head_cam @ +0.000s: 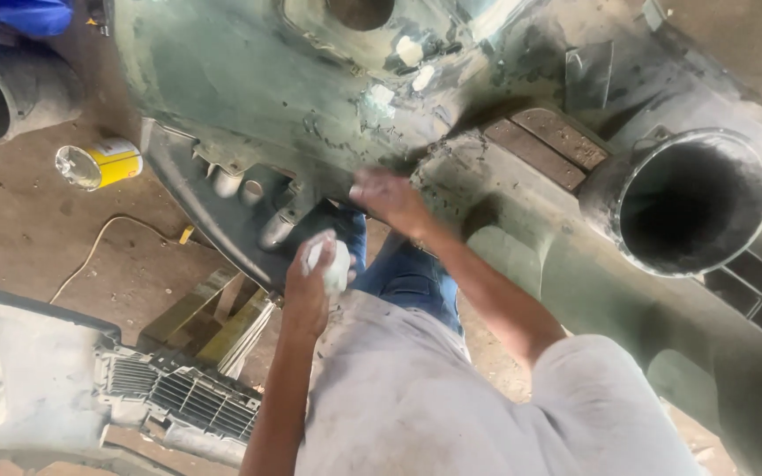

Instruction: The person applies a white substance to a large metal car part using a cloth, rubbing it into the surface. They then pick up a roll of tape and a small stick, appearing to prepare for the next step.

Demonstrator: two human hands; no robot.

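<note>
My left hand [310, 280] curls around a white wad [335, 264], keeping it ready, while my right hand [388, 199] presses blurred fingers, spread or together I cannot tell, against the green panel [249, 97].

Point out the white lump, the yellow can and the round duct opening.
white lump [335, 264], head view, its exposed side
yellow can [115, 162], head view, its yellow wall
round duct opening [621, 163], head view, its left rim

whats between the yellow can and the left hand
In the head view, the dark lower edge of the green panel with its pale cylindrical fittings lies between the yellow can and the left hand, which holds a white lump.
</note>
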